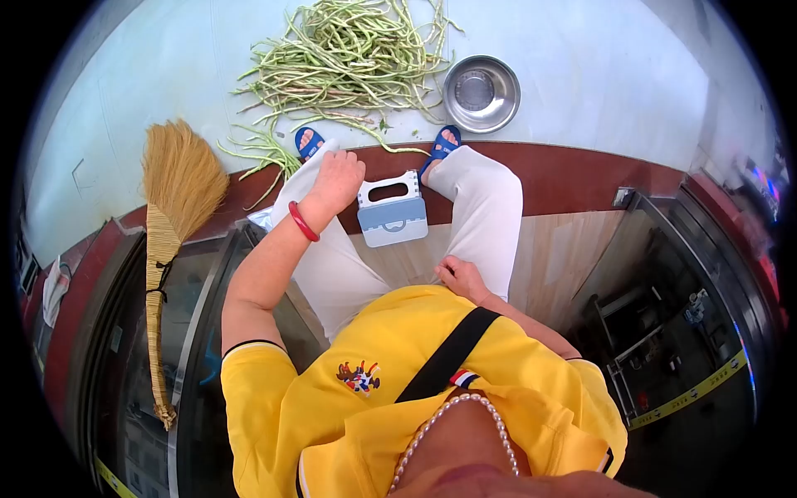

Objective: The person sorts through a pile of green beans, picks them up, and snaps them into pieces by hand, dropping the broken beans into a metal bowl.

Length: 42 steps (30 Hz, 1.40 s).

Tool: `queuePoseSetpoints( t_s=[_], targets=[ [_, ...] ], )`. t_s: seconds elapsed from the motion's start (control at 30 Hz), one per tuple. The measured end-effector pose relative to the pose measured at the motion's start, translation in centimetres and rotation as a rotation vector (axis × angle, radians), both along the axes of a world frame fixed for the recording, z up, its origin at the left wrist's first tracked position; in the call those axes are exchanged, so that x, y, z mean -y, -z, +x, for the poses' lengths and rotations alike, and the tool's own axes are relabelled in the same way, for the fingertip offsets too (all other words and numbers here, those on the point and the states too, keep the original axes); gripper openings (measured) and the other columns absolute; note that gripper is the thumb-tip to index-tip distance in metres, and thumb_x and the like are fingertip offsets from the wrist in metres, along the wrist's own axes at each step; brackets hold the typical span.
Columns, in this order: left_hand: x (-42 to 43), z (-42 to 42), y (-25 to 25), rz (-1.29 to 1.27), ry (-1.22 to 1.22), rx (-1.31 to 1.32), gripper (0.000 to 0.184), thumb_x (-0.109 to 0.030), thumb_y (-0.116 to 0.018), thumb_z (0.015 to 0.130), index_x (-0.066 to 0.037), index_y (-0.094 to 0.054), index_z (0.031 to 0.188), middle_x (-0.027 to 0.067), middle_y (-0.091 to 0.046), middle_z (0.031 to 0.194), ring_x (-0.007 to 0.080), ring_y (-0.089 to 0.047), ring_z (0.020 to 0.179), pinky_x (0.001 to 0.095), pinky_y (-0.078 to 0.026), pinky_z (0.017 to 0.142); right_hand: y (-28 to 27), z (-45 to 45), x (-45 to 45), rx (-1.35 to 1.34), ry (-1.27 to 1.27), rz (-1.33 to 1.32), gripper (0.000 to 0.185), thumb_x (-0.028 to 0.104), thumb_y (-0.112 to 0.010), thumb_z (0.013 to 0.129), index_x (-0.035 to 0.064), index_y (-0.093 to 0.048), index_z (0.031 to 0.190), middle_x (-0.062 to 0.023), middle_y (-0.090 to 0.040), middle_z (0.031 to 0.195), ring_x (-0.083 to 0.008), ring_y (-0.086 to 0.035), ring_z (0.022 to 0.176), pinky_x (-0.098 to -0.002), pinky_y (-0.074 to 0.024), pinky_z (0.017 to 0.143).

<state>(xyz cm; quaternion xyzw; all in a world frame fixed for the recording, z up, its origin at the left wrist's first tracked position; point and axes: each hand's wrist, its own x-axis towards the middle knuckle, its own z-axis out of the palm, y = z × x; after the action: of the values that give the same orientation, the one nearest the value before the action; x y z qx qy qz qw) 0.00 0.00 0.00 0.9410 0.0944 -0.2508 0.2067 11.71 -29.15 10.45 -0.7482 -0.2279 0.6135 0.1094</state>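
Observation:
My left hand [336,178], with a red bangle [304,222] on the wrist, rests over my left knee with its fingers curled in. My right hand [462,277] lies closed on my right thigh by the shirt hem. Nothing shows sticking out of either hand. Between my legs is a blue-grey and white plastic box-like item [393,217] with a handle slot, close to my left hand but apart from it. Beyond my feet a big heap of long green beans [344,62] is spread on the pale floor; a smaller bunch [267,152] lies beside my left sandal [309,143].
A round steel bowl [481,94] stands right of the beans, with no beans visible inside. A straw broom [178,191] leans at my left. A dark red sill [573,178] runs across, with dark-framed glass doors [199,315] on the left and more on the right.

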Motion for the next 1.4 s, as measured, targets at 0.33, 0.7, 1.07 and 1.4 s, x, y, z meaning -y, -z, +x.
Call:
queuePoseSetpoints(
  t_s=[0.33,0.7,1.07,1.4],
  targets=[
    [-6.0,-3.7,17.4,-0.043,-0.012,-0.149,0.022,-0.021,-0.063,0.073,-0.004,-0.058,0.086,0.0135,-0.059,0.086,0.0316,-0.057,0.084,0.0432,-0.045,0.072,17.1,-0.6,-3.8,0.047,-0.024,0.180,0.023,0.028,-0.054,0.084,0.0051,-0.055,0.083,-0.0183,-0.060,0.075,-0.0377,-0.057,0.071,-0.0444,-0.0453,0.062],
    [-7.0,-1.7,7.6,-0.115,-0.208,0.351,0.041,-0.005,-0.068,0.066,-0.003,-0.055,0.104,0.0150,-0.057,0.099,0.0336,-0.054,0.089,0.0383,-0.044,0.076,31.1,-1.1,-5.6,0.066,0.035,0.341,0.025,0.031,-0.054,0.083,0.0064,-0.056,0.081,-0.0119,-0.061,0.070,-0.0313,-0.059,0.067,-0.0410,-0.0453,0.060],
    [6.8,-3.3,0.1,-1.396,0.611,0.523,0.037,-0.038,-0.054,0.086,-0.004,-0.061,0.099,0.0145,-0.057,0.105,0.0320,-0.056,0.100,0.0462,-0.037,0.089,27.4,-3.1,-1.1,-0.078,0.196,0.740,0.022,0.026,-0.060,0.080,0.0035,-0.057,0.079,-0.0042,-0.057,0.065,-0.0113,-0.052,0.060,-0.0279,-0.0435,0.056],
    [15.5,-6.9,-0.3,-1.465,0.670,0.739,0.038,-0.042,-0.045,0.090,-0.006,-0.058,0.086,0.0113,-0.058,0.090,0.0289,-0.056,0.087,0.0470,-0.032,0.091,22.6,-5.6,7.5,0.046,0.409,0.798,0.022,0.025,-0.059,0.084,0.0037,-0.059,0.080,0.0019,-0.052,0.064,-0.0054,-0.045,0.059,-0.0229,-0.0383,0.053]
  ],
)
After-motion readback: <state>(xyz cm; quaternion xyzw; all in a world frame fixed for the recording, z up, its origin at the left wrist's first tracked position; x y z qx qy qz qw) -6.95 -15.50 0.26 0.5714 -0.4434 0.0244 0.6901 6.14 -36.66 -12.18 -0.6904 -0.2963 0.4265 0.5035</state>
